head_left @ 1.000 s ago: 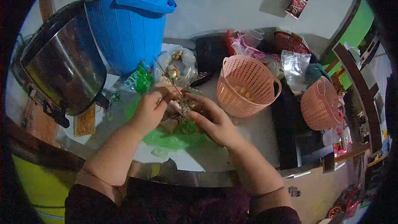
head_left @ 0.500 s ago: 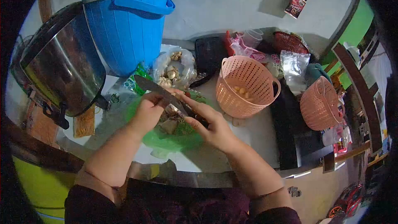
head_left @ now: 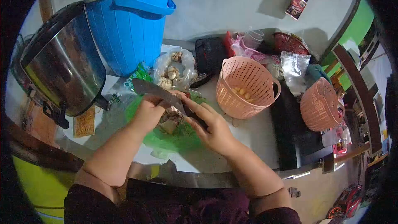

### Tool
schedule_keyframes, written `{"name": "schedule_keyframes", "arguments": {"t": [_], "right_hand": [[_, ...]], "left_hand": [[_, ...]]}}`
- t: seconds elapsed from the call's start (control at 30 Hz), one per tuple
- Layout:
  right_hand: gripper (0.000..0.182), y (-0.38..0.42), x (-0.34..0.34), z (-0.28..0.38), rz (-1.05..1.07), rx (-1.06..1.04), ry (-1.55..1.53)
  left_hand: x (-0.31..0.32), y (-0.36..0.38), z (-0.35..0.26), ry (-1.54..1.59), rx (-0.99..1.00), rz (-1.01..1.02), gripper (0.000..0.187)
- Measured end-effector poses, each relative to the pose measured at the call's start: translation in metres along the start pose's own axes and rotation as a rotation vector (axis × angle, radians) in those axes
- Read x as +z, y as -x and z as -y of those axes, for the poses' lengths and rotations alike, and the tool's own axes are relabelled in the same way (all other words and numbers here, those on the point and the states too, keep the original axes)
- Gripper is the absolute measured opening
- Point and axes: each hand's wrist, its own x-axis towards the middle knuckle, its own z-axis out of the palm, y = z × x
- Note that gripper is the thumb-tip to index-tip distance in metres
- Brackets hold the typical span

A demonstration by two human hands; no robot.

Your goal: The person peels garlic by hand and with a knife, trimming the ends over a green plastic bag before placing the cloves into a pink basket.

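The right hand [head_left: 211, 126] grips a knife [head_left: 159, 92]; the left hand [head_left: 147, 112] pinches a garlic clove [head_left: 171, 110] beneath its blade. A garlic bag [head_left: 174, 71] and a pink basket [head_left: 245, 86] stand just behind, over a green plastic bag [head_left: 174, 139].

Knife [head_left: 155, 91] betw. hands, basket [head_left: 244, 87] on right

Both hands [head_left: 149, 114] [head_left: 213, 128] close together, fingers [head_left: 195, 108] curled, forearms converging.
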Motion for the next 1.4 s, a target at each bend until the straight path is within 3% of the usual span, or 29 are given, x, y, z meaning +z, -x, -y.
{"name": "schedule_keyframes", "arguments": {"t": [0.13, 0.33, 0.47, 0.53, 0.6, 0.73, 0.93, 1.13, 1.4], "right_hand": [[0.054, 0.002, 0.003, 0.005, -0.021, 0.026, 0.09], [0.052, 0.001, 0.001, -0.001, 0.0, 0.011, -0.017], [0.049, -0.002, -0.002, -0.003, 0.098, 0.207, -0.494], [0.048, -0.002, -0.01, 0.002, 0.139, 0.398, -0.633], [0.048, -0.002, -0.006, -0.006, 0.116, 0.422, -0.708], [0.047, -0.003, -0.003, -0.009, 0.071, 0.303, -0.665], [0.047, -0.002, -0.005, -0.01, 0.09, 0.283, -0.627], [0.047, -0.001, -0.002, -0.006, 0.064, 0.241, -0.629], [0.046, 0.0, 0.0, -0.006, 0.063, 0.22, -0.564]], "left_hand": [[0.002, 0.002, -0.003, 0.085, -0.043, 0.005, 0.023], [-0.003, 0.0, 0.01, 0.095, -0.103, -0.01, 0.024], [-0.001, 0.001, 0.011, 0.207, -0.081, -0.03, 0.019], [-0.002, -0.001, 0.005, 0.097, -0.027, 0.049, 0.02], [-0.002, -0.001, 0.0, 0.042, -0.076, 0.075, 0.02], [-0.002, -0.001, -0.002, -0.035, -0.085, 0.106, 0.02], [-0.005, 0.003, -0.017, 0.086, -0.165, 0.18, 0.023], [-0.007, 0.002, 0.003, 0.215, -0.122, 0.088, 0.023], [-0.004, 0.004, 0.0, 0.157, -0.088, 0.125, 0.023]]}}
